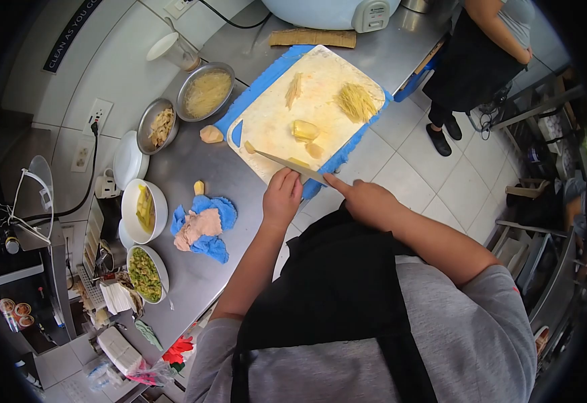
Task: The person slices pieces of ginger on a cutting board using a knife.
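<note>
My right hand (366,200) grips a kitchen knife (292,165), its index finger stretched toward the blade. The blade lies across the near edge of a white cutting board (266,111). Bunched against the blade are the fingers of my left hand (283,196); what they hold, if anything, is hidden. A pale yellow piece (299,162), probably potato, shows just beyond the blade. Farther up the board lie a trimmed yellow block (304,130), a slice (314,150), a small offcut (250,146), a large pile of thin strips (356,103) and a smaller one (294,92).
A blue cloth (342,158) lies under the board. Left on the steel counter (203,158) are a bowl of strips (206,94), a bowl of pieces (162,126), white bowls (144,210), and crumpled cloths (203,228). Another person (478,60) stands at upper right.
</note>
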Available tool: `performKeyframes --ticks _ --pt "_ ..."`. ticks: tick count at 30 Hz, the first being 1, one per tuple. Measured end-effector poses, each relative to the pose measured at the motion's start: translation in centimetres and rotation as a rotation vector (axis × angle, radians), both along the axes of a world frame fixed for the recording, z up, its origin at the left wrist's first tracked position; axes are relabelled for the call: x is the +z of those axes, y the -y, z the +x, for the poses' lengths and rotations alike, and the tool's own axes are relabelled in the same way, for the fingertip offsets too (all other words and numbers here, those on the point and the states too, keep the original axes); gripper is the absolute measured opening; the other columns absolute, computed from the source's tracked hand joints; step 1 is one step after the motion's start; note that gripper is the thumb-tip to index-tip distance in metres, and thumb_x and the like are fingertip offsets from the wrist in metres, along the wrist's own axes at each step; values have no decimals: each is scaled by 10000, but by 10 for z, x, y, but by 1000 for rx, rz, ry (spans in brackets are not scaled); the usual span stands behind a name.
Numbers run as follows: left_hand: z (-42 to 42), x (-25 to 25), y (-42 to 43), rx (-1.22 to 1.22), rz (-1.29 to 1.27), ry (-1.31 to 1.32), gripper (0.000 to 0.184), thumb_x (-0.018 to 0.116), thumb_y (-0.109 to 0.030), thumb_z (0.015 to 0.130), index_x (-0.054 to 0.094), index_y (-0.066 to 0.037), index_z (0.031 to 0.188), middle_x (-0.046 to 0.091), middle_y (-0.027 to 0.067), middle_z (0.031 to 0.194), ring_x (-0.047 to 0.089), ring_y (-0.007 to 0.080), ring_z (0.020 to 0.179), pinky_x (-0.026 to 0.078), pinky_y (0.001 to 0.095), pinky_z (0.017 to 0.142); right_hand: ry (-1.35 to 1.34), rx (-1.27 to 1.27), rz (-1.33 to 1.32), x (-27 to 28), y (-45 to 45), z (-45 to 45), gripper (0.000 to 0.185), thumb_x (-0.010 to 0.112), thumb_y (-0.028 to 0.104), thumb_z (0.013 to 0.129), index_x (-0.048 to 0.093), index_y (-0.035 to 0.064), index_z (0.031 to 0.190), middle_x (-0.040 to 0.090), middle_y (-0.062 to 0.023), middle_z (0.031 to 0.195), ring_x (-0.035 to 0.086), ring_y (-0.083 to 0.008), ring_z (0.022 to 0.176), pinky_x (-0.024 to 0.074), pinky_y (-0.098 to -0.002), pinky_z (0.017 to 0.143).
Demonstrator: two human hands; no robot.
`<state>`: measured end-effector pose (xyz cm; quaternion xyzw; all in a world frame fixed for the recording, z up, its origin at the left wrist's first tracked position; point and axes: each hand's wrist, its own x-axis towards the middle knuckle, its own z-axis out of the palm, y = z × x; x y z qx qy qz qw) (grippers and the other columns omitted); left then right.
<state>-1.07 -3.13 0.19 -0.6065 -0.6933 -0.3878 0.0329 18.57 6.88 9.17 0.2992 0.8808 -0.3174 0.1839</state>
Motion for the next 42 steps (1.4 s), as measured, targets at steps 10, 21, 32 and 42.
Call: performKeyframes --ticks 10,21,32,42 --pt "0 -1 1 7 -28 -19 215 693 -22 770 665 -60 981 652 79 1010 649 267 893 555 346 735 71 -36 17 -6 8 27 768 522 98 883 210 344 1540 631 -243 952 674 -375 808 544 -453 762" --pt "-1 0 1 15 -29 -44 212 696 -32 782 668 -77 987 655 71 1010 664 259 846 562 336 690 32 -5 21 -7 4 19 736 508 86 893 235 316 1537 632 -237 970 678 -378 817 551 -454 744" --pt "1 3 2 5 -8 -36 212 688 -26 791 662 -81 994 658 69 1017 666 259 884 564 337 714 -63 -8 43 -11 0 4 700 485 47 879 296 256 1519 637 -241 996 673 -386 839 548 -464 747" --pt "0 4 1 -1 -14 -7 223 687 -7 778 666 -78 989 658 71 1007 664 255 879 560 334 716 50 -25 -19 1 0 9 687 489 33 888 290 209 1521 637 -249 1014 672 -379 903 551 -446 772"
